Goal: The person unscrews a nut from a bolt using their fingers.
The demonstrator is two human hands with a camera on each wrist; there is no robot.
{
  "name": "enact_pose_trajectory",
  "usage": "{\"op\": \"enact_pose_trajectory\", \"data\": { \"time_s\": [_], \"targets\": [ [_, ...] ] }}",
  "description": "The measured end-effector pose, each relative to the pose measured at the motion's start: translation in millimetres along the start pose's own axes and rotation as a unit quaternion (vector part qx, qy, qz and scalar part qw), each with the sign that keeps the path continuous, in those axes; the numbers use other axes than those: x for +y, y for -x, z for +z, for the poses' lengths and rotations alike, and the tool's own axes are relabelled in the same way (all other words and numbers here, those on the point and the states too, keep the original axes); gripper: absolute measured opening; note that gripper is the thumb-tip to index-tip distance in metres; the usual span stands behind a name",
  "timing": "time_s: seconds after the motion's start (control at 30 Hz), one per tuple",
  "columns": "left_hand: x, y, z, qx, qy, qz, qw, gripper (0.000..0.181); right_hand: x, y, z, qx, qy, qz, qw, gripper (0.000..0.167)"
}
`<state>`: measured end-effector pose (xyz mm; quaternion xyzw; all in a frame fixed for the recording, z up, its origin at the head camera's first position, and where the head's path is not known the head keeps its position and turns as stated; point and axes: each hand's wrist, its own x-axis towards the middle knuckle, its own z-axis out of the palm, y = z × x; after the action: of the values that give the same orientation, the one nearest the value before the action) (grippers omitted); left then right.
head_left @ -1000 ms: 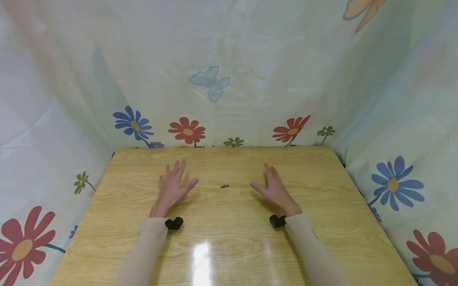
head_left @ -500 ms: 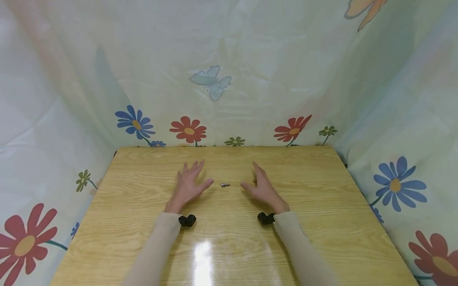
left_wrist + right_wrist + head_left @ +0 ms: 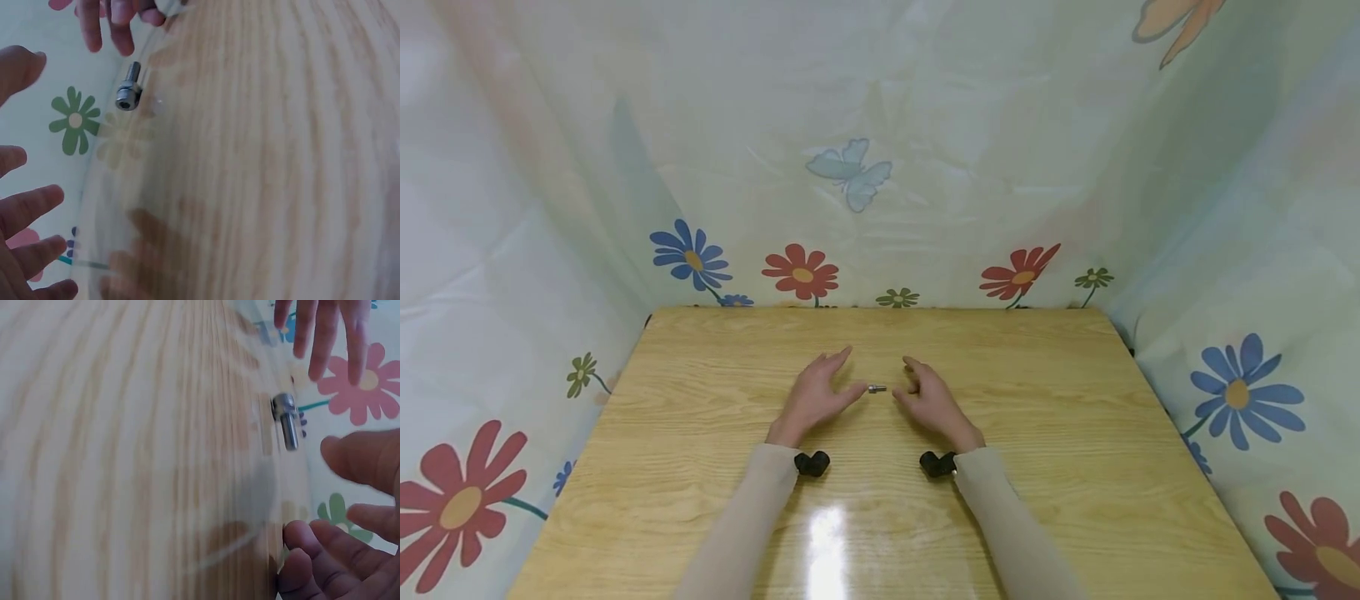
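A small metal bolt [image 3: 877, 388] lies on its side on the wooden table, its socket head toward the left hand and its shank toward the right. The left hand [image 3: 817, 395] is just left of the bolt, thumb near its head, fingers apart and holding nothing. On the other side, the right hand [image 3: 931, 402] has its thumb close to the shank end, its fingers slightly bent around nothing. In the left wrist view the bolt [image 3: 129, 89] shows its hex socket; in the right wrist view the bolt [image 3: 285, 419] touches neither hand.
The wooden table [image 3: 700, 350] reaches back to a hanging curtain [image 3: 925, 208] printed with flowers and a butterfly, which also runs along both sides. Black wrist cameras sit at both cuffs. A bright reflection lies on the table's front part.
Both hands have moved inward from the two sides, coming close to the bolt. The fingers of each hand are less spread than before. The bolt lies where it was on the table.
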<state>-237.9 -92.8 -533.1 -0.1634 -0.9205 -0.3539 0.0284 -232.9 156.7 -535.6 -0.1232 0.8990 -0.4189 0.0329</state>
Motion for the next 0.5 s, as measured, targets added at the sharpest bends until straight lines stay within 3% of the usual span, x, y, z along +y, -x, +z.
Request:
{"op": "enact_pose_trajectory", "data": {
  "time_s": [0.5],
  "targets": [
    [7.0, -2.8, 13.5, -0.034, 0.044, 0.012, 0.9984, 0.062, -11.6, -7.0, 21.3, 0.009, 0.007, -0.02, 0.9997, 0.044]
  ]
}}
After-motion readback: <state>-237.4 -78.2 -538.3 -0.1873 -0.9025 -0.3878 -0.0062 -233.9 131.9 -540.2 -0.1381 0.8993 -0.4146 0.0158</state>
